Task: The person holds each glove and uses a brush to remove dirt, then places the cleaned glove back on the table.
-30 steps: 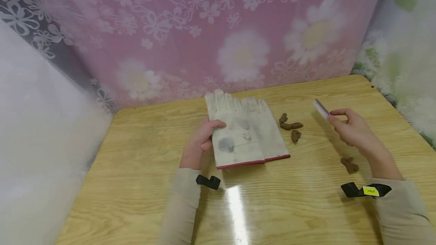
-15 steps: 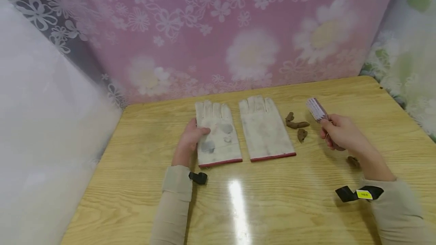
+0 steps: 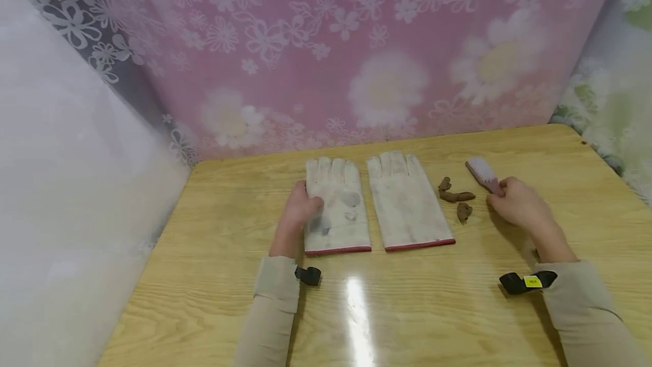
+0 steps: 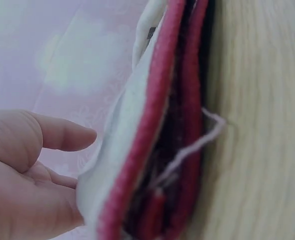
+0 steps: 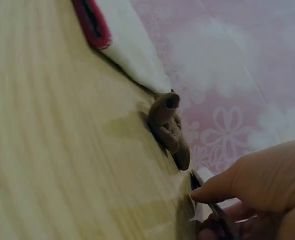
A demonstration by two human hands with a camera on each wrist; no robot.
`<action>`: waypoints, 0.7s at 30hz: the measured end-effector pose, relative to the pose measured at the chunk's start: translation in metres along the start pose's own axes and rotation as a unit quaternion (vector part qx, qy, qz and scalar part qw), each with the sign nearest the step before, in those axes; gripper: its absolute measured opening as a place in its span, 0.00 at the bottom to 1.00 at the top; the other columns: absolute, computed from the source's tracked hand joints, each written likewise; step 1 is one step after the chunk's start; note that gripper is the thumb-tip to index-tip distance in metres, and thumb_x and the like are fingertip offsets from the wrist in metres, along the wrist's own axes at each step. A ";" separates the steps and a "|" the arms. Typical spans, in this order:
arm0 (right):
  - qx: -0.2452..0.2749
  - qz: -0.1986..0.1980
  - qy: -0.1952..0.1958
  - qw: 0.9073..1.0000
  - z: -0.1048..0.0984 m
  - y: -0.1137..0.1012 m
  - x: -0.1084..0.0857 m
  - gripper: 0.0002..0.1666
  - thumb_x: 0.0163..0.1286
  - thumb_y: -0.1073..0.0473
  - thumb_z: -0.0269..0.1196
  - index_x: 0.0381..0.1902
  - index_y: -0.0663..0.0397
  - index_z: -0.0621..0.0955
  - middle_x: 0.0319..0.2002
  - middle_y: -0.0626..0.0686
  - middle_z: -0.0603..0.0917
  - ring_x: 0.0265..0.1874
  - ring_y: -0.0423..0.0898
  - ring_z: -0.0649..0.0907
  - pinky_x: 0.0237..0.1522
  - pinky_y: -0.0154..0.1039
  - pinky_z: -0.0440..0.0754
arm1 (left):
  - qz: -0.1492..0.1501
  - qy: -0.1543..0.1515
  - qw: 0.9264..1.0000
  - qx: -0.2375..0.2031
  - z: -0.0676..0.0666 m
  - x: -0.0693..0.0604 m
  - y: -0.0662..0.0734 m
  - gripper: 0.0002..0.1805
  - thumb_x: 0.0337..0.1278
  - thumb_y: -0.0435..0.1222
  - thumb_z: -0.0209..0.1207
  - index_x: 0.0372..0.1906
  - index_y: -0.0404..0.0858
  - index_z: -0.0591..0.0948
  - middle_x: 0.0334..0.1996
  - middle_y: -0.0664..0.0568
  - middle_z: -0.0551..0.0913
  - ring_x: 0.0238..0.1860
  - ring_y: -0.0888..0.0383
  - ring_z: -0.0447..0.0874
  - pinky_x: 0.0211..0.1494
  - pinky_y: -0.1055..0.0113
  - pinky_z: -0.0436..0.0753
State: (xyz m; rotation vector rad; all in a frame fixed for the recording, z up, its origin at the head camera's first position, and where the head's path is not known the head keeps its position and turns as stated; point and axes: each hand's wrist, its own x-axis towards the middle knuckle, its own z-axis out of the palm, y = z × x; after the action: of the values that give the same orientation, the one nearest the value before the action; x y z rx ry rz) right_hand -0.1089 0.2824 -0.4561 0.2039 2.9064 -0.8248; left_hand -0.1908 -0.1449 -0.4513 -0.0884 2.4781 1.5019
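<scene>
Two off-white work gloves with red cuff edging lie side by side on the wooden table. The left glove point(image 3: 336, 214) bears grey smudges; the right glove point(image 3: 410, 203) has faint stains. My left hand point(image 3: 297, 211) holds the left glove by its outer edge, thumb above it and the other fingers mostly hidden. In the left wrist view, the cuff point(image 4: 142, 135) gapes and a loose thread point(image 4: 187, 150) hangs from it. My right hand point(image 3: 522, 205) pinches a small brush point(image 3: 483, 174) by its handle, pale bristles facing up, low over the table.
Several brown, lumpy pieces point(image 3: 455, 196) lie between the right glove and the brush; one is nearly hidden by my right wrist. A pink floral wall covering point(image 3: 305, 72) rises behind the table point(image 3: 407, 310). A whitish panel point(image 3: 76, 186) stands left.
The left glove has moved left, away from overlapping the right glove, and down flat onto the table. My right hand has turned the brush so its bristles face up and lowered it.
</scene>
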 end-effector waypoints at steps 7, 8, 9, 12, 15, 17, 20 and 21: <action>-0.075 -0.012 0.046 0.996 0.002 -0.010 -0.002 0.18 0.69 0.55 0.53 0.33 0.69 0.74 0.25 0.64 0.76 0.22 0.54 0.73 0.18 0.45 0.68 | 0.032 0.042 0.999 -0.004 0.008 -0.001 0.007 0.43 0.47 0.18 0.54 0.73 0.32 0.58 0.65 0.34 0.66 0.63 0.42 0.68 0.65 0.49 0.72; -0.082 -0.012 0.047 0.995 0.003 -0.011 -0.003 0.18 0.69 0.55 0.53 0.32 0.68 0.74 0.25 0.63 0.76 0.22 0.54 0.73 0.17 0.45 0.68 | 0.031 0.045 0.999 -0.005 0.010 -0.001 0.007 0.44 0.46 0.17 0.54 0.74 0.33 0.58 0.65 0.34 0.66 0.63 0.42 0.68 0.64 0.49 0.73; -0.087 -0.011 0.045 0.995 0.003 -0.011 -0.003 0.18 0.69 0.54 0.53 0.31 0.68 0.74 0.25 0.63 0.76 0.21 0.54 0.73 0.17 0.45 0.68 | 0.029 0.046 0.998 -0.006 0.011 -0.001 0.007 0.44 0.46 0.17 0.53 0.74 0.34 0.58 0.65 0.34 0.66 0.62 0.43 0.68 0.63 0.49 0.73; -0.094 -0.011 0.041 0.995 0.003 -0.014 -0.003 0.20 0.70 0.53 0.52 0.34 0.70 0.74 0.26 0.64 0.76 0.22 0.55 0.73 0.17 0.46 0.69 | 0.030 0.041 0.999 -0.003 0.014 0.000 0.006 0.41 0.48 0.16 0.52 0.73 0.33 0.60 0.62 0.33 0.68 0.59 0.43 0.70 0.60 0.50 0.76; -0.084 -0.021 0.049 0.995 0.004 -0.023 -0.006 0.27 0.72 0.51 0.52 0.47 0.77 0.74 0.36 0.73 0.76 0.29 0.62 0.77 0.22 0.52 0.74 | 0.030 0.027 0.999 0.004 0.013 -0.003 0.005 0.39 0.51 0.18 0.51 0.73 0.33 0.60 0.63 0.33 0.68 0.60 0.44 0.70 0.59 0.51 0.76; -0.065 -0.040 0.057 0.995 0.003 -0.035 -0.009 0.32 0.75 0.50 0.50 0.58 0.78 0.70 0.46 0.78 0.74 0.40 0.69 0.77 0.30 0.59 0.77 | 0.029 0.017 0.999 0.017 0.011 -0.004 0.006 0.37 0.56 0.21 0.51 0.74 0.33 0.59 0.66 0.33 0.65 0.62 0.43 0.69 0.61 0.50 0.75; -0.031 -0.079 0.069 0.994 0.002 -0.058 -0.012 0.36 0.78 0.48 0.47 0.67 0.76 0.64 0.58 0.81 0.66 0.55 0.76 0.69 0.48 0.69 0.72 | 0.047 0.009 0.997 0.055 0.007 -0.008 0.008 0.35 0.64 0.28 0.51 0.75 0.34 0.56 0.70 0.32 0.58 0.66 0.42 0.65 0.65 0.47 0.72; -0.023 -0.094 0.072 0.993 0.002 -0.066 -0.014 0.37 0.78 0.47 0.47 0.69 0.74 0.63 0.61 0.81 0.64 0.58 0.77 0.65 0.52 0.71 0.68 | 0.062 0.008 0.995 0.076 0.005 -0.010 0.009 0.35 0.67 0.31 0.51 0.76 0.35 0.55 0.71 0.31 0.55 0.68 0.40 0.62 0.66 0.45 0.71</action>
State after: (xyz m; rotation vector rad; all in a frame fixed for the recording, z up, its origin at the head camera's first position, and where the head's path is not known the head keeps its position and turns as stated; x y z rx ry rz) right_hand -0.1057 0.2247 -0.4217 -0.0156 3.1148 -0.7993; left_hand -0.1814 -0.1367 -0.4430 0.0817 2.6431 1.3569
